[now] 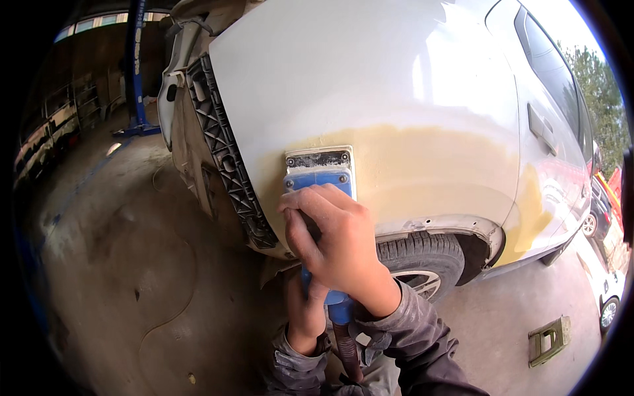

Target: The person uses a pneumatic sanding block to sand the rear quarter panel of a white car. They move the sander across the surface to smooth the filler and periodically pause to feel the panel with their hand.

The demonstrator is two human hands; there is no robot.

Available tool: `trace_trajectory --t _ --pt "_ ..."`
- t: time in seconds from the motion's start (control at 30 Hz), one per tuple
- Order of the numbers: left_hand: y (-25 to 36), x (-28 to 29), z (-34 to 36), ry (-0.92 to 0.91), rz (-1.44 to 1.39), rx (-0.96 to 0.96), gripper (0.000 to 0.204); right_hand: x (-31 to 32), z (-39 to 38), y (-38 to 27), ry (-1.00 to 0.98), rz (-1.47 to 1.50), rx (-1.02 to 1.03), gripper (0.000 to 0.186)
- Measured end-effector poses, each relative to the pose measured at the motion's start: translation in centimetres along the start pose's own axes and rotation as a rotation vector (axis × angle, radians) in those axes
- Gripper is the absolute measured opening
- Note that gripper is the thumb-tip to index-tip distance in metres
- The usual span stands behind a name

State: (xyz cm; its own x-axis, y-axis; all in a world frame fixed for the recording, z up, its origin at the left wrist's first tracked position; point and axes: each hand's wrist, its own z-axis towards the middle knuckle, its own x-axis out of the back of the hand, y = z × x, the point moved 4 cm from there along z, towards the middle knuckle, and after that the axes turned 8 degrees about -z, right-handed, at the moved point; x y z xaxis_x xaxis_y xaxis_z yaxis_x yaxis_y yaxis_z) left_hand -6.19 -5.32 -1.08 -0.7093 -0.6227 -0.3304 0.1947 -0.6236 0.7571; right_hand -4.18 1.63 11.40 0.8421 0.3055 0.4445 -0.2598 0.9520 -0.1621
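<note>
My right hand [340, 241] is closed over the top of a blue sander [310, 179], its fingers curled on the body. Lower down, my left hand [305, 313] is wrapped round the sander's rear handle, partly hidden behind my right wrist. The rectangular pad lies against yellowish filler [436, 162] on the white car's body panel [330, 72]. A dark ribbed hose [346, 353] runs from the handle down between my forearms. Just below the filler are the wheel arch and a black tyre [429, 254].
Left of the panel, a black lattice bracket [224, 148] lines its exposed edge. A blue post [137, 72] stands farther back. At the lower right, a small greenish step stool [549, 341] sits on the floor. A thin cable or line [188, 290] curves across the floor at left.
</note>
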Motion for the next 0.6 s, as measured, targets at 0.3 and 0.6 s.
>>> trace_trajectory --t 0.3,0.6 --pt "-1.7 2.7 0.8 0.097 -0.034 0.039 0.049 -0.7 1.6 0.1 0.167 0.075 0.060 0.009" --pt "-4.9 2.3 -1.6 0.288 -0.286 0.005 0.060 -0.2 -2.3 0.7 0.185 0.095 0.007 0.010"
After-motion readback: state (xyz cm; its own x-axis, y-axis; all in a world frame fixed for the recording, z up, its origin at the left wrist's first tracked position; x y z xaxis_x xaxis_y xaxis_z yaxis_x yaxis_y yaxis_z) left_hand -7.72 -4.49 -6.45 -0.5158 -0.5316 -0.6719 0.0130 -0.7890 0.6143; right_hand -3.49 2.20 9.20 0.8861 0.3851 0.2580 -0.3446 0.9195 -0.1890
